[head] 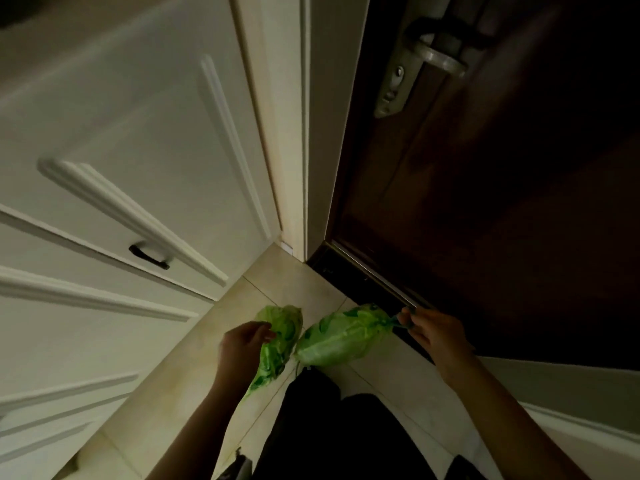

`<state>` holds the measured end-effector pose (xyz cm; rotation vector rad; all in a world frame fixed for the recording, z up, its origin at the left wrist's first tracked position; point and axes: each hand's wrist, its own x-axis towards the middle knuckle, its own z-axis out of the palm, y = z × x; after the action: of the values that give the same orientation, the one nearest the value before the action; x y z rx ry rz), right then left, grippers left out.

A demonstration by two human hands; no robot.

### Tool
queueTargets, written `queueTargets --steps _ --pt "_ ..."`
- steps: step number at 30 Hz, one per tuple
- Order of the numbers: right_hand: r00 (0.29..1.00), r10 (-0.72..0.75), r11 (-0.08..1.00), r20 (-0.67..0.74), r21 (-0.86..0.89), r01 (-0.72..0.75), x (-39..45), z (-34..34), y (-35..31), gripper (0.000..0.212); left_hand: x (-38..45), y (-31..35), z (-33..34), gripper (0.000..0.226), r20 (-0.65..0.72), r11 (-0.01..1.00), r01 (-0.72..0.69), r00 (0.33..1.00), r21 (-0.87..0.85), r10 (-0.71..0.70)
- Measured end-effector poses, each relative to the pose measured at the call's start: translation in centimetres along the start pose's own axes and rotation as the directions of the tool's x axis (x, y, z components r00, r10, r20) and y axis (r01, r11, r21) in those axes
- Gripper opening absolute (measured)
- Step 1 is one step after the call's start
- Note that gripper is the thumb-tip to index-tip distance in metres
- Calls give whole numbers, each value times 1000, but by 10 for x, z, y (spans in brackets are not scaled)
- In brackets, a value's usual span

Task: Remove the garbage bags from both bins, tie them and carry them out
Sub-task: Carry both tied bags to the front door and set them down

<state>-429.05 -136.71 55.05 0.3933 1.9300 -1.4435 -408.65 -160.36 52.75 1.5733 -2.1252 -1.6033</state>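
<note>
Two green garbage bags hang low over the tiled floor in front of me. My left hand (244,344) grips the left bag (278,341), a slim, crumpled bundle, at its side. The right bag (341,336) is fuller and rounder, and its gathered neck points right, pinched between the fingers of my right hand (431,332). The two bags almost touch each other in the middle. Whether the necks are knotted I cannot tell in the dim light.
A dark brown door (485,202) with a metal lever handle (440,57) stands shut ahead on the right, its threshold (363,282) just beyond the bags. White panelled cabinet doors (121,168) with a small black pull (149,257) line the left. Beige floor tiles (277,282) lie between. My dark trouser legs (329,427) fill the bottom.
</note>
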Motion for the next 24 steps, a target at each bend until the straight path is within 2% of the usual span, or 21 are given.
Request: queueTargets --steps 4,8,12,15,20,22,24 --pt "997 80 996 12 35 -81 45 11 -6 27 30 -5 27 17 12 997 79 997 8 -79" --pt "993 121 992 8 -18 -121 95 21 0 30 57 -14 58 16 -75 994 107 991 -5 -107" --pt "988 152 988 40 -11 -151 145 35 0 25 86 -28 84 15 -106 992 129 986 13 -127" --pt "989 127 991 74 -55 -123 184 45 -2 21 107 -33 100 14 -142 992 127 982 13 -124" --pt "990 45 948 133 -319 0 244 51 31 11 140 -50 133 14 -176 989 148 974 23 -142" --pt "989 37 939 146 -345 16 258 51 43 4 152 -55 142 15 -184 990 141 974 32 -133" --pt "991 15 943 132 -331 30 273 52 50 5 165 -59 149 15 -186 991 126 975 38 -117"
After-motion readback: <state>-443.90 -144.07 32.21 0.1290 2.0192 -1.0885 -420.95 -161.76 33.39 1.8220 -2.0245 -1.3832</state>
